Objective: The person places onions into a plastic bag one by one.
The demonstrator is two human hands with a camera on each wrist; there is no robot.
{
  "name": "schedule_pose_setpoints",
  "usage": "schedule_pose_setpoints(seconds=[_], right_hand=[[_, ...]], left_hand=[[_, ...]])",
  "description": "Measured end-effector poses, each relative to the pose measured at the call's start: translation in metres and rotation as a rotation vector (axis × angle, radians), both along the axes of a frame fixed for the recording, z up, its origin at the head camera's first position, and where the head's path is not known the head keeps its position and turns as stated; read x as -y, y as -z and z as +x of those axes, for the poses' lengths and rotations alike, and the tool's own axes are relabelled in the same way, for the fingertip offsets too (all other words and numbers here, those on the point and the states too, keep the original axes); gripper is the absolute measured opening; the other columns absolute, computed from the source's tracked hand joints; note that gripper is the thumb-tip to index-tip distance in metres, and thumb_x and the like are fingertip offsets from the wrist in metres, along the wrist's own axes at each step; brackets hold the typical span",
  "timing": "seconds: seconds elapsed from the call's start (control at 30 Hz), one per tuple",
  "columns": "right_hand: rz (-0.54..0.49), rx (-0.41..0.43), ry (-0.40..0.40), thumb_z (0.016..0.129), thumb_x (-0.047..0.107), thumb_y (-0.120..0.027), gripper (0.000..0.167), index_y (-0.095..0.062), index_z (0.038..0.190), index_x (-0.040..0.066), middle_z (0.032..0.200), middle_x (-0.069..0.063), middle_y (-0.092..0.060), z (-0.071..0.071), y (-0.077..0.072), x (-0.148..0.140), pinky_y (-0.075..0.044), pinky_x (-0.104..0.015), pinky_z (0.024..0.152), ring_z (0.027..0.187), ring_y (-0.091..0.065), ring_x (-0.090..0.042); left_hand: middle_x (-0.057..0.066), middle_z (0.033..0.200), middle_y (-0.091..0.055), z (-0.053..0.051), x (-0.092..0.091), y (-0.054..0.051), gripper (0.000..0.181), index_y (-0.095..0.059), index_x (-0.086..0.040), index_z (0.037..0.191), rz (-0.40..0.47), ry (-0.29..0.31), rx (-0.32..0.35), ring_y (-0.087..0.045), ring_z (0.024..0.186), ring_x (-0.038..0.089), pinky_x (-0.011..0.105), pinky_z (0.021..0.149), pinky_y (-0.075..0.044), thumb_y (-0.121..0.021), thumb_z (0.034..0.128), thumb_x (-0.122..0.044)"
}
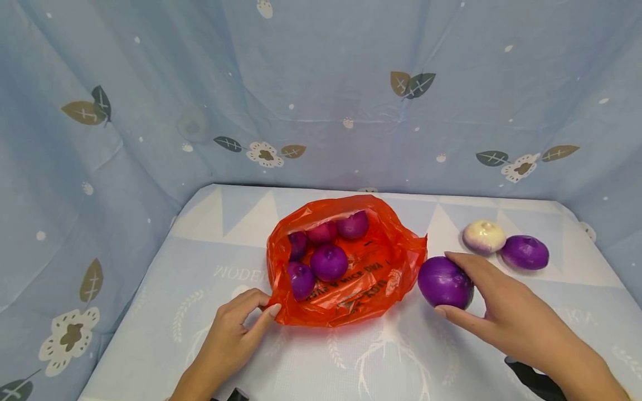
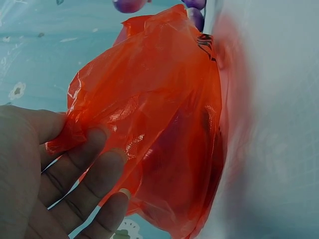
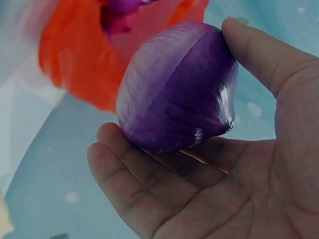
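R hand (image 1: 521, 317) grips 1 onion (image 1: 445, 283); L hand (image 1: 233, 334) pinches 1 bag (image 1: 363, 309), 5 onions (image 1: 329, 263) w/in; 2 spare onions (image 1: 524, 252) past R. Pale tbl (image 1: 301, 362), blue curtain (image 1: 321, 111) behind.

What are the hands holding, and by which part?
Left hand: the red plastic bag, pinched at its near-left rim. Right hand: a purple onion, gripped by opposite sides.

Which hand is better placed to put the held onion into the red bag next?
Right, most likely: the right hand grips the purple onion beside the right edge of the red bag. The left hand pinches the bag's near-left rim, so seems better suited to steadying it.
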State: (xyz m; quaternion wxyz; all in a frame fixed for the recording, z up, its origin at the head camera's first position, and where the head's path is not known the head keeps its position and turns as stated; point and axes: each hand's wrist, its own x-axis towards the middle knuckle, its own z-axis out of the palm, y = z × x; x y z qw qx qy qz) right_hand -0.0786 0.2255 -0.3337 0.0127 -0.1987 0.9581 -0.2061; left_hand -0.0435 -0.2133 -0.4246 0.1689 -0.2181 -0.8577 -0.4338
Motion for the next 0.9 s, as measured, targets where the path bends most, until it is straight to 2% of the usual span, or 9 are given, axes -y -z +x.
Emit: schedule_pose_setpoints(seconds=[0.23, 0.47, 0.7, 0.9], right_hand=[[-0.002, -0.099, -0.117, 0.088, 0.059, -0.079, 0.08, -0.051, 0.149, 0.018, 0.141, 0.001, -0.06, 0.0, -0.009, 0.027, -0.057, -0.05, 0.092, 0.121, -0.064, -0.021], [0.0, -0.032, -0.2, 0.09, 0.067, -0.071, 0.083, -0.049, 0.153, 0.017, 0.145, -0.002, -0.059, -0.004, -0.012, 0.054, -0.057, -0.047, 0.093, 0.122, -0.066, -0.024], [-0.015, -0.039, -0.314, 0.091, 0.067, -0.069, 0.079, -0.051, 0.15, 0.016, 0.142, 0.003, -0.059, -0.015, -0.005, 0.082, -0.057, -0.043, 0.096, 0.12, -0.065, -0.018], [-0.029, -0.027, -0.355, 0.09, 0.066, -0.071, 0.084, -0.048, 0.152, 0.014, 0.145, 0.001, -0.057, -0.026, 0.008, 0.097, -0.057, -0.042, 0.096, 0.125, -0.062, -0.017]], left_hand=[[-0.014, 0.092, -0.066, 0.0, 0.0, 0.001, 0.02, -0.068, -0.023, 0.096, 0.001, 0.0, -0.002, -0.062, 0.085, 0.007, 0.023, 0.078, -0.053, -0.076, 0.0951, -0.004], [-0.013, 0.091, -0.066, -0.001, 0.001, 0.002, 0.022, -0.068, -0.022, 0.097, 0.003, 0.007, -0.019, -0.062, 0.084, 0.006, 0.024, 0.076, -0.053, -0.077, 0.0939, -0.002], [-0.013, 0.091, -0.066, -0.001, 0.001, 0.003, 0.023, -0.068, -0.022, 0.097, 0.007, 0.013, -0.027, -0.062, 0.084, 0.006, 0.024, 0.076, -0.053, -0.077, 0.0934, -0.002], [-0.013, 0.092, -0.066, -0.001, 0.001, 0.002, 0.023, -0.069, -0.023, 0.097, 0.006, 0.011, -0.027, -0.063, 0.084, 0.006, 0.022, 0.077, -0.053, -0.077, 0.0935, -0.002]])
